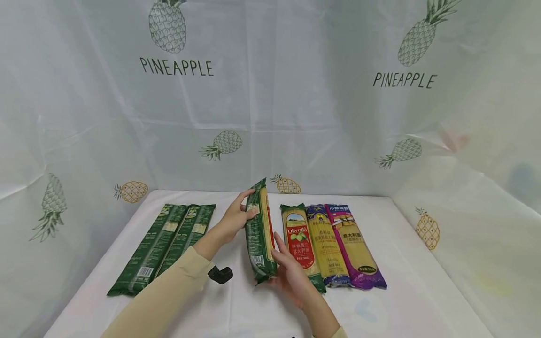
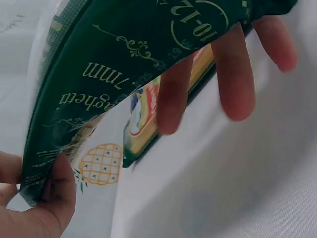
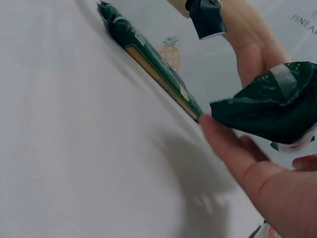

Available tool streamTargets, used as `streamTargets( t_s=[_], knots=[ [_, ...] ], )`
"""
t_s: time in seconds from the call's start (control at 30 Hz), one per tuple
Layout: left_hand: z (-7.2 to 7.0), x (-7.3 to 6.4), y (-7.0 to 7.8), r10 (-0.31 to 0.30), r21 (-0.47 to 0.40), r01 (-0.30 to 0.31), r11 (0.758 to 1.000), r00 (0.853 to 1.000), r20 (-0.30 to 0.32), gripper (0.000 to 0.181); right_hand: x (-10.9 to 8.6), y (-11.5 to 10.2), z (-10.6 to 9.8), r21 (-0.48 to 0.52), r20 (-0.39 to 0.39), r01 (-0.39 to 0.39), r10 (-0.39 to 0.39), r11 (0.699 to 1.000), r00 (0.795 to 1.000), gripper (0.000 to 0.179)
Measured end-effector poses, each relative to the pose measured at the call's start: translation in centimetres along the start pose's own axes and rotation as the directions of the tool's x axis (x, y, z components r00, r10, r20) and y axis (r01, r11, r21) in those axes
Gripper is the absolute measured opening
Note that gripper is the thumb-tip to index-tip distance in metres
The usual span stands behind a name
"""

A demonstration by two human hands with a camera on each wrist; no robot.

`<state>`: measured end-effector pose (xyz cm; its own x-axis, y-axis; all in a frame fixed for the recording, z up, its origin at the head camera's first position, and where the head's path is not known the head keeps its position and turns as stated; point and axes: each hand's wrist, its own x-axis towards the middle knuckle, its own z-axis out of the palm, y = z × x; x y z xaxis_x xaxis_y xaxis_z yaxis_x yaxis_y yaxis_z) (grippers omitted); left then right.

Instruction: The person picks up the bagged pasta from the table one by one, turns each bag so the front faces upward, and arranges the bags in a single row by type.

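A green spaghetti pack [image 1: 259, 232] is held tilted above the middle of the table. My left hand [image 1: 230, 220] pinches its upper end between thumb and fingers; the left wrist view shows that pinch at the pack's narrow tip. Around the lower end, my right hand [image 1: 291, 274] holds the pack, thumb on the near side. Several right fingers [image 2: 235, 79] reach out from behind the green wrapper in the left wrist view. Right of the hands lies a green-edged pasta pack with a red label [image 1: 297, 239], beside a yellow-and-blue pack [image 1: 327, 246] and a purple pack [image 1: 355, 244].
Two green packs [image 1: 148, 256] [image 1: 186, 230] lie side by side on the left of the white-covered table [image 1: 236, 310]. A pineapple-print curtain [image 1: 291, 103] encloses the back and sides. A dark strap piece [image 1: 220, 274] hangs by the left wrist.
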<state>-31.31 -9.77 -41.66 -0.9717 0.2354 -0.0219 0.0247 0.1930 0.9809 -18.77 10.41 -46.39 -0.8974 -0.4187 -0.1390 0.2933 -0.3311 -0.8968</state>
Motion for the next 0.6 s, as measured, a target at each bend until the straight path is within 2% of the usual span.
streamTargets(
  t_s=[0.13,0.33,0.6],
  knots=[
    [0.0,0.0,0.0,-0.010,-0.071,0.011,0.997,1.000,0.025,0.067,0.3,0.4,-0.2,0.074,0.050,0.008,-0.012,0.997,0.999,0.073],
    [0.2,-0.1,-0.6,-0.022,-0.082,0.026,0.996,0.999,0.043,0.067,0.4,0.8,-0.1,-0.001,0.004,0.032,-0.032,0.999,0.999,0.073],
    [0.4,0.0,-0.8,-0.057,-0.008,0.058,0.998,0.995,0.081,0.073,0.3,1.2,0.2,-0.119,-0.085,0.074,-0.084,0.990,0.993,0.077]
  ],
)
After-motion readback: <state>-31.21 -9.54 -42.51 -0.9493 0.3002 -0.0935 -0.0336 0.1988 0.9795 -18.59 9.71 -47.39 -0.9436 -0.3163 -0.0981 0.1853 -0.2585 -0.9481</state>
